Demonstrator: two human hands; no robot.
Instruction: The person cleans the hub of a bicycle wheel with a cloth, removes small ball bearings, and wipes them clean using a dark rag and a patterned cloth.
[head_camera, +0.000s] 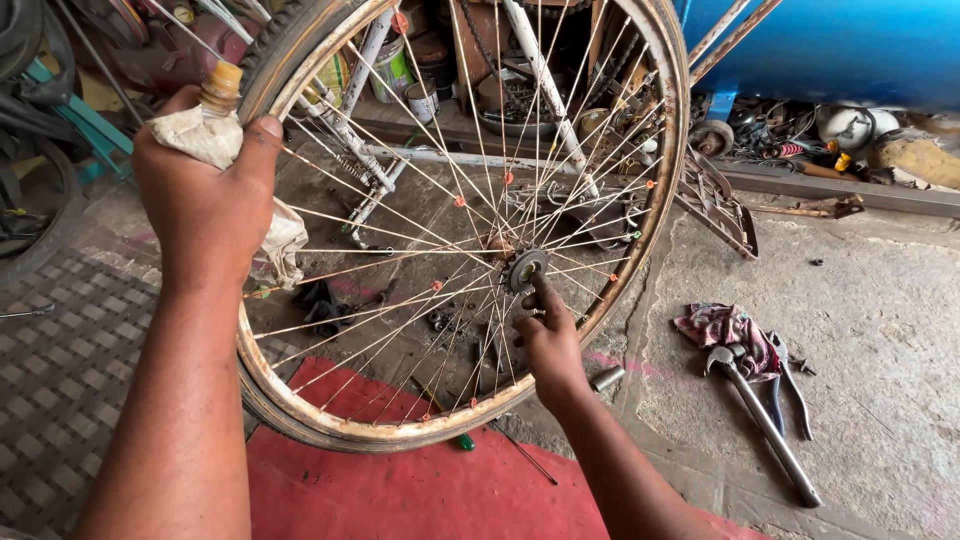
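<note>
A rusty bicycle wheel (655, 190) with many thin spokes stands upright in front of me. My left hand (205, 190) grips its rim at the upper left through a dirty white rag (285, 240), and a small yellow-capped bottle (220, 90) sticks up out of the same fist. My right hand (550, 340) reaches through the spokes, with its fingertips on the hub (527, 268) at the wheel's centre. The wheel's lower rim rests over a red mat (400, 490).
A long wrench (765, 425), pliers (790, 385) and a pink patterned cloth (725, 325) lie on the concrete floor at right. A small metal cylinder (606, 378) lies by the rim. A blue tank (830, 45), cluttered parts and tyres (30, 150) ring the area.
</note>
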